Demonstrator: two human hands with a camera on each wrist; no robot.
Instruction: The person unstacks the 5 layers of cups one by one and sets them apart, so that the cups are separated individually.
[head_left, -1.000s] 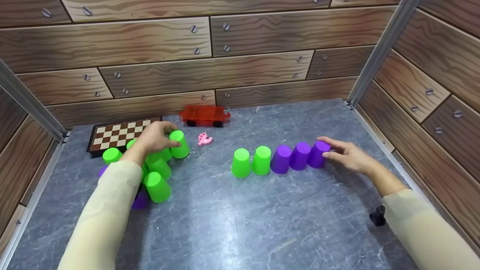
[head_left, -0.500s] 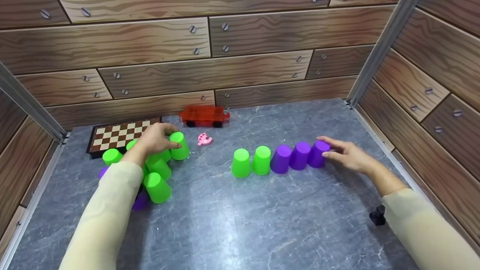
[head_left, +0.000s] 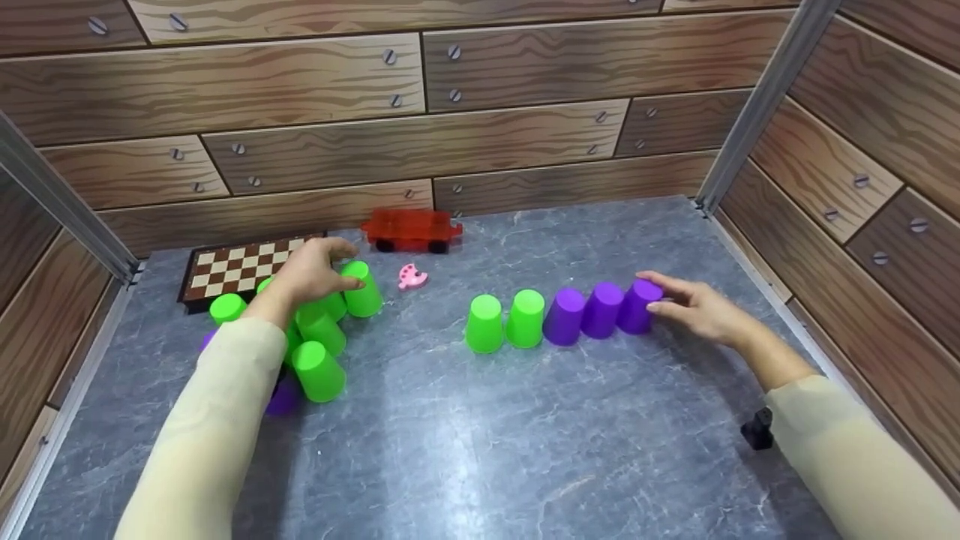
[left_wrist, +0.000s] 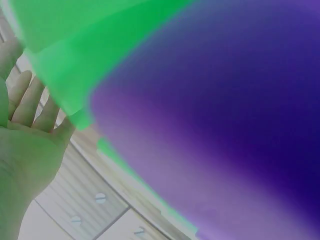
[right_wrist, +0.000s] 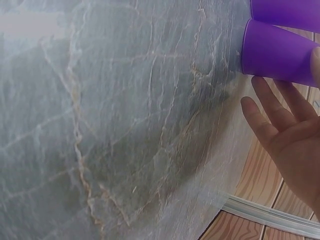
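Observation:
At the left, my left hand (head_left: 306, 274) is beside a green cup (head_left: 363, 291) standing upside down, its thumb close to the cup's side and its fingers lifted off the top. More green cups (head_left: 320, 373) and purple cups (head_left: 283, 395) cluster under that forearm, some hidden by it. In the left wrist view a blurred purple cup (left_wrist: 215, 115) fills much of the picture, with straight fingers beyond. My right hand (head_left: 701, 311) holds the end purple cup (head_left: 637, 307) between thumb and fingers. That cup ends a row with two green cups (head_left: 484, 325) and two purple cups (head_left: 564, 318).
A checkered board (head_left: 244, 266) lies at the back left, partly behind the left hand. Beside it are a red toy wagon (head_left: 412, 229) and a small pink toy piece (head_left: 412, 277). A small black object (head_left: 757, 430) lies by the right sleeve. Wood-patterned walls (head_left: 525, 67) enclose the grey marbled surface (head_left: 555, 450).
The green cup by my left hand has come down slightly, and the fingers there have loosened and lifted from its top. The right hand and the row stay where they were.

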